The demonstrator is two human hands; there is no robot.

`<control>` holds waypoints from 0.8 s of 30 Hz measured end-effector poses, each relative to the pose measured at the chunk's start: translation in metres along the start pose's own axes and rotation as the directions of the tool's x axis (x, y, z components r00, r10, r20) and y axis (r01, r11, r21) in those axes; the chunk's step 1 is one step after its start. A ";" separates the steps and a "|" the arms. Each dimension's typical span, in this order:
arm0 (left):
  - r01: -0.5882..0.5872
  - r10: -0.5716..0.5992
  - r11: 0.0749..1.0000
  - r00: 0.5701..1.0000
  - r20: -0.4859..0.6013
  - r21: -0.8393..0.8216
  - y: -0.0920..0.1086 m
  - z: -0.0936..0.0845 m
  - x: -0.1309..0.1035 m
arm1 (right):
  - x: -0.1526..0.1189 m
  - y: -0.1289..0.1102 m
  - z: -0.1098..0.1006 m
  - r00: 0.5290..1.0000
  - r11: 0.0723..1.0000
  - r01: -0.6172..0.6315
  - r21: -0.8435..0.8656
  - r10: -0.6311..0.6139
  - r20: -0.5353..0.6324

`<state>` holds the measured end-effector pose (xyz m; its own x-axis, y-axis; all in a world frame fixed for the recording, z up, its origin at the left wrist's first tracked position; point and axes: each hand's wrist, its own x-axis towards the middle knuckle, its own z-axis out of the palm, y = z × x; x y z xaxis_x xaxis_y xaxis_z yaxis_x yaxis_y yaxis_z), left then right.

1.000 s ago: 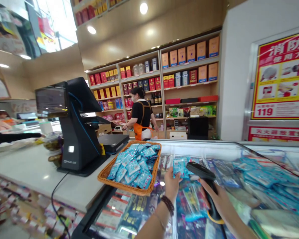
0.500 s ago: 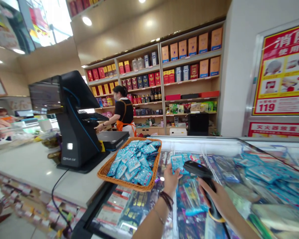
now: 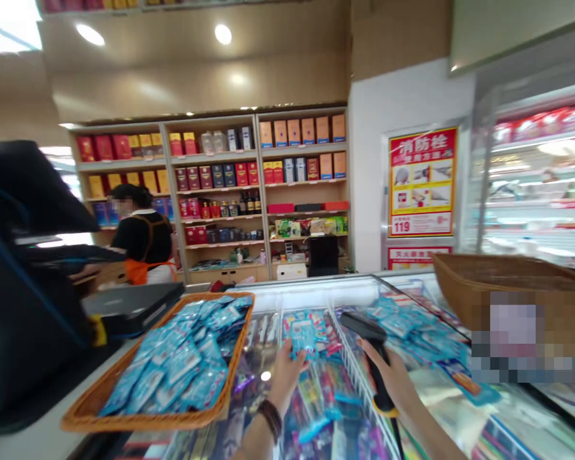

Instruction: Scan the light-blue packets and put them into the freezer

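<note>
Both hands have drifted left with the view: left hand (image 3: 283, 372) grips a blue packet (image 3: 303, 335) over the freezer glass (image 3: 268, 338); right hand (image 3: 393, 384) clasps the scanner (image 3: 370, 348) just right, basket (image 3: 138, 418) at near left.

View: head-worn camera, looking forward and slightly down across the glass-topped freezer (image 3: 316, 300).
Nearness: both forearms close at the bottom edge.
Far field: shop shelves (image 3: 211, 191) and a fire-hydrant poster (image 3: 422, 182) ahead.
</note>
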<state>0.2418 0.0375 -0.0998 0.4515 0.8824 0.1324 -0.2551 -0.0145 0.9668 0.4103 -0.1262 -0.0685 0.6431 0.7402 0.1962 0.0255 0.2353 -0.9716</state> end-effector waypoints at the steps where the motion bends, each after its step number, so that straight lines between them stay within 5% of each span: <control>1: 0.025 -0.025 1.000 0.998 0.057 0.016 -0.002 0.012 0.001 | 0.002 -0.002 -0.018 0.999 1.000 0.008 -0.014 -0.009 -0.050; 8: 0.162 -0.140 0.986 0.928 0.345 -0.036 -0.016 0.127 0.002 | -0.005 -0.017 -0.140 0.926 0.991 0.011 -0.130 -0.060 -0.372; 12: 0.231 -0.202 0.973 0.896 0.394 -0.026 -0.024 0.190 0.015 | -0.012 -0.019 -0.181 0.875 0.992 0.013 -0.129 -0.074 -0.478; 15: 0.228 -0.174 0.970 0.894 0.413 -0.086 -0.024 0.219 0.027 | -0.014 -0.016 -0.198 0.845 0.992 -0.035 -0.121 -0.035 -0.534; 19: 0.179 -0.108 0.973 0.912 0.396 -0.145 -0.019 0.226 0.035 | -0.015 -0.009 -0.198 0.871 0.986 -0.050 -0.162 -0.036 -0.489; 24: -0.047 0.057 0.998 0.925 0.376 -0.037 -0.014 0.186 0.031 | -0.005 -0.010 -0.158 0.913 0.983 0.005 -0.181 -0.079 -0.399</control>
<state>0.4182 -0.0220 -0.0687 0.7244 0.6385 0.2599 -0.3076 -0.0381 0.9508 0.5281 -0.2322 -0.0803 0.8910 0.4063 0.2027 0.1674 0.1211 -0.9784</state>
